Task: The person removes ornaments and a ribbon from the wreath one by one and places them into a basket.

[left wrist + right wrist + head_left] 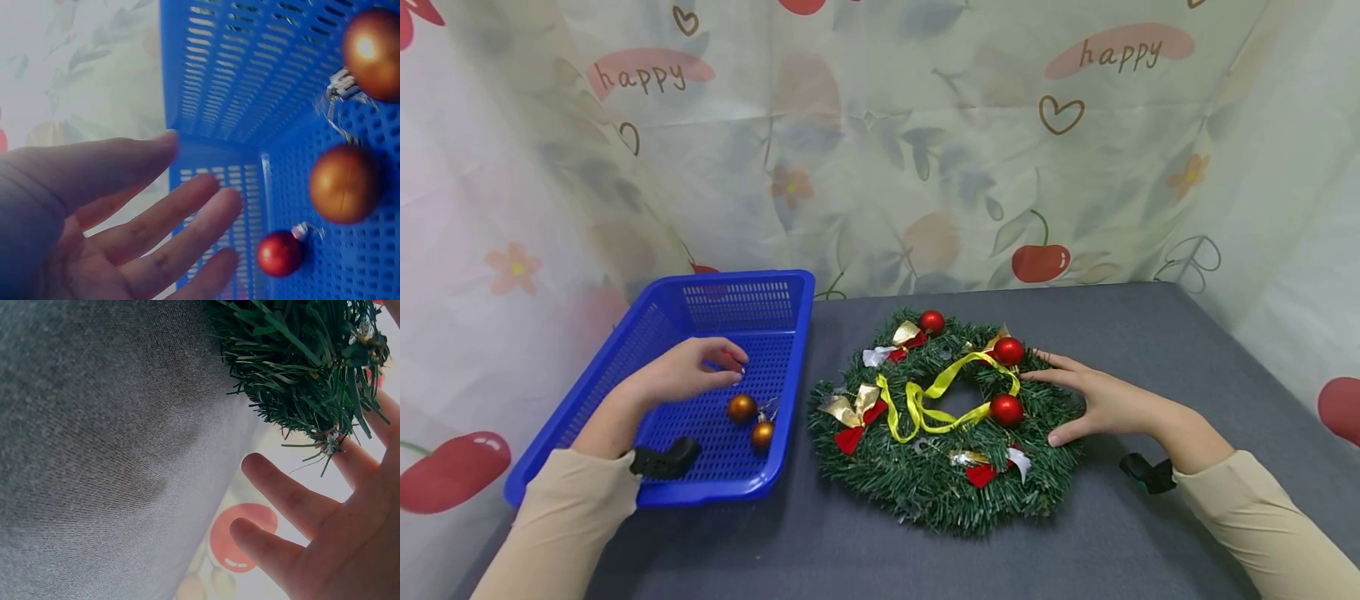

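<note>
My left hand (688, 371) hovers over a blue plastic basket (805, 333), fingers loosely bent with nothing between them. Two orange-gold ornament balls (742, 408) lie inside the basket. The left wrist view also shows a small red ball (280, 253) there, beyond my fingertips; in the head view the hand mostly covers it. A green wreath (895, 492) lies flat on the table. It bears red balls (1006, 410), gold, red and white bows (852, 417) and a loose yellow ribbon (917, 408). At the wreath's right edge, my right hand (1101, 400) touches the greenery with spread fingers.
A dark grey cloth (1120, 325) covers the table. Behind it and at both sides hang pale printed curtains (865, 167). The basket's right wall stands close to the wreath's left side. Each wrist wears a black camera strap (666, 458).
</note>
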Tool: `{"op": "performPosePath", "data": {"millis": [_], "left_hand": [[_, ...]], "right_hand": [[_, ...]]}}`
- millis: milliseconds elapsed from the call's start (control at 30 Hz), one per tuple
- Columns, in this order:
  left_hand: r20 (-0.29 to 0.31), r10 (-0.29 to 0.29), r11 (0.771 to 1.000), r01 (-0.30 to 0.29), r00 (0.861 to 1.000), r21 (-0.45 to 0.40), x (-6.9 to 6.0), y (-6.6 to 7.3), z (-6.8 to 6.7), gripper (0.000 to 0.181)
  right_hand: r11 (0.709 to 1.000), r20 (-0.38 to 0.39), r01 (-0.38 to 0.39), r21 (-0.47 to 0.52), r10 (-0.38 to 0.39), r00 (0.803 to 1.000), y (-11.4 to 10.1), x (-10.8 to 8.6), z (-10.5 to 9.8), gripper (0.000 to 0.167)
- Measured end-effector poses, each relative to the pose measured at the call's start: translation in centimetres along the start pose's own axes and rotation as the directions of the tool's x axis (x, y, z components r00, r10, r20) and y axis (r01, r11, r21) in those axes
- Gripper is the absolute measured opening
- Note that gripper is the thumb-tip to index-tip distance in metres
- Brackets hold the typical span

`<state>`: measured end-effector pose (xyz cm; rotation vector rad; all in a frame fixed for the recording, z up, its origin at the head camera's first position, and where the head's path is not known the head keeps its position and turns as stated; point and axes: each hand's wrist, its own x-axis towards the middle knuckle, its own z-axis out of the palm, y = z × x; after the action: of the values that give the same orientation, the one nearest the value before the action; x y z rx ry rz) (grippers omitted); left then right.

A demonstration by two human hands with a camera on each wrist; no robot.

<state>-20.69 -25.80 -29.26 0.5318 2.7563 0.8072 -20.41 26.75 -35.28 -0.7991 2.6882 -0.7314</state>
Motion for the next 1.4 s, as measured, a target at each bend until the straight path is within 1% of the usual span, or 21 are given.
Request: {"op": "performPosePath", "data": {"millis": [67,200,333,433,500,600,700,833,933,1033,1167,1233,1300,1400], "left_hand": [[-0.049,-0.005,1.000,0.005,0.999,-0.005,-0.2,0.4,-0.1,0.027],[-0.127,0.029,0.999,-0.031,0.991,-0.017,-0.4,2.0,-0.2,0.029],[-0.167,0.077,0.996,-0.083,0.983,-0.029,-0.4,4.3,0.0,0.029],[-0.166,0.118,0.991,-0.128,0.979,-0.050,-0.4,6.4,0.5,0.028],[-0.153,0.150,0.985,-0.160,0.977,-0.059,-0.4,7.6,1.1,0.027],[-0.119,0.197,0.976,-0.206,0.973,-0.072,-0.2,9.3,2.1,0.024],[-0.078,0.241,0.966,-0.247,0.967,-0.079,0.1,10.7,3.1,0.023],[-0.015,0.283,0.955,-0.284,0.959,-0.088,0.6,12.3,4.4,0.022],[0.025,0.323,0.943,-0.320,0.946,-0.087,1.1,13.3,5.4,0.020],[0.059,0.371,0.927,-0.366,0.927,-0.079,1.6,14.3,6.4,0.019],[0.118,0.403,0.915,-0.395,0.908,-0.080,2.3,15.7,7.8,0.020],[0.141,0.410,0.912,-0.402,0.901,-0.080,2.8,16.4,8.6,0.020],[0.162,0.411,0.912,-0.402,0.897,-0.084,3.4,17.2,9.3,0.020],[0.174,0.415,0.910,-0.402,0.893,-0.103,4.3,18.0,10.4,0.021]], "right_hand": [[1.000,0.000,0.001,0.000,-0.001,1.000,0.0,0.0,0.0,0.081],[1.000,0.000,0.003,0.000,-0.003,1.000,0.0,0.0,0.1,0.081],[1.000,-0.002,0.007,0.001,-0.007,1.000,0.1,0.0,0.1,0.081],[1.000,-0.006,0.011,-0.003,-0.011,1.000,0.2,0.0,0.1,0.081],[1.000,-0.009,0.011,-0.008,-0.011,1.000,0.2,0.0,0.1,0.081],[1.000,-0.016,0.009,-0.014,-0.009,1.000,0.2,0.0,0.2,0.081],[1.000,-0.029,0.012,-0.023,-0.013,1.000,0.2,-0.1,0.2,0.081],[0.999,-0.054,0.017,-0.039,-0.020,0.998,0.1,-0.1,0.2,0.080],[0.999,-0.066,0.019,-0.043,-0.022,0.998,0.1,-0.2,0.3,0.079],[0.999,-0.072,0.024,-0.048,-0.028,0.997,0.0,-0.1,0.2,0.078],[0.998,-0.079,0.028,-0.058,-0.032,0.996,0.0,-0.1,0.2,0.079],[0.998,-0.082,0.027,-0.061,-0.032,0.996,0.0,-0.2,0.2,0.079],[0.998,-0.083,0.026,-0.065,-0.031,0.996,0.0,-0.2,0.2,0.079],[0.997,-0.085,0.026,-0.069,-0.032,0.996,0.0,-0.2,0.3,0.078]]}}
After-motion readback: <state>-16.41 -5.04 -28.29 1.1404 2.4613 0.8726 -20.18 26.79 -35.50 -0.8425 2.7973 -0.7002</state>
